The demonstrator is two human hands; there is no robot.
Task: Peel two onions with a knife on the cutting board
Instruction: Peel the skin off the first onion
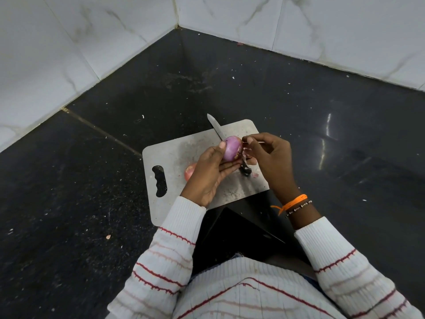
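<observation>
Holding peeled purple onion [232,148] in left hand [210,174], right hand [271,157] pinching its skin, above grey steel cutting board [174,155].

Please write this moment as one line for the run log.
left hand: holds purple onion | right hand: pinches skin | knife: on cutting board | second onion: unpeeled

Looking steeply down from head height, facing forward into the tiled corner, sitting close above the cutting board [184,155] on the dark counter [322,125].
</observation>
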